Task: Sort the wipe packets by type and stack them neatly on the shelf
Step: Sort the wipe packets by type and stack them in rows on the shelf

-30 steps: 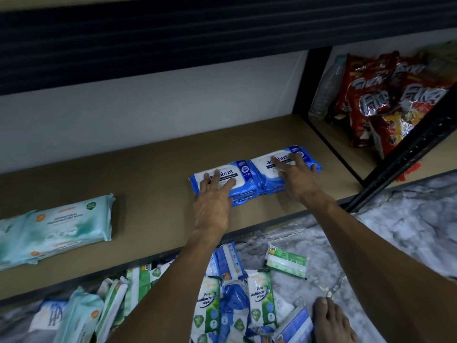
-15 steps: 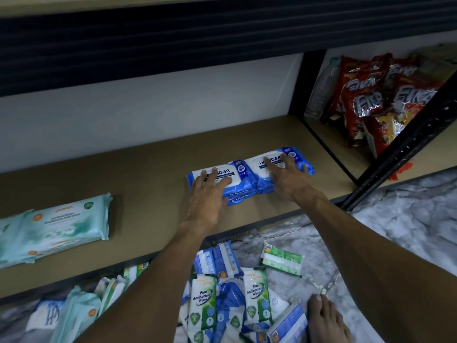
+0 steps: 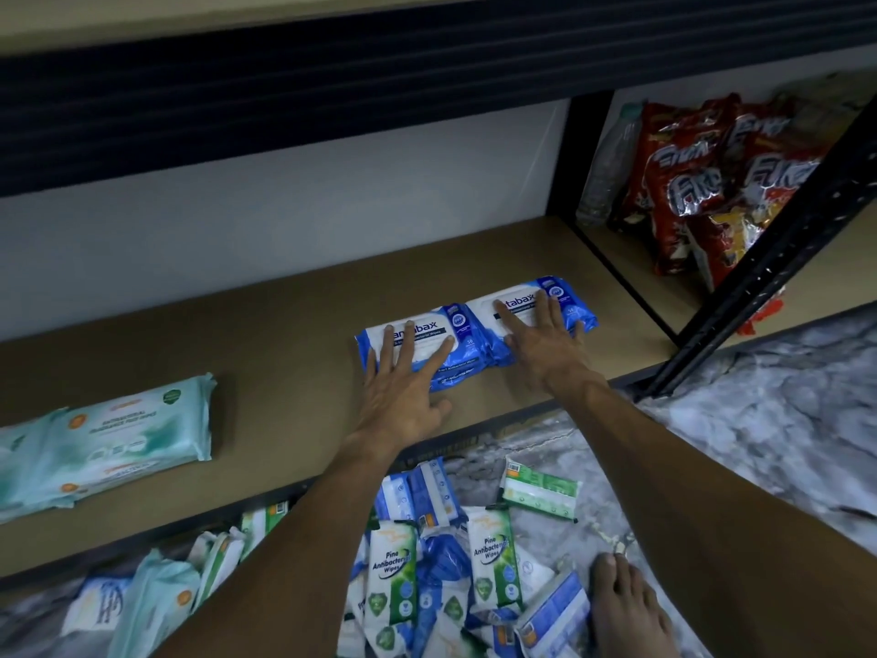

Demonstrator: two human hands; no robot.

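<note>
Two blue Antabax wipe packets (image 3: 458, 325) lie side by side, touching, toward the right end of the brown shelf (image 3: 284, 353). The left grip (image 3: 403, 391) and right grip (image 3: 541, 339) each press flat on one, fingers spread. Teal wipe packets (image 3: 118, 434) lie well apart at the left, and mixed packets (image 3: 489, 548) litter the floor (image 3: 783, 420).

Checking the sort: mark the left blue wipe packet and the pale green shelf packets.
Left blue plastic wipe packet (image 3: 458, 320): head view, round badge near its right end.
Pale green plastic wipe packets (image 3: 118, 434): head view, middle of top face.
</note>
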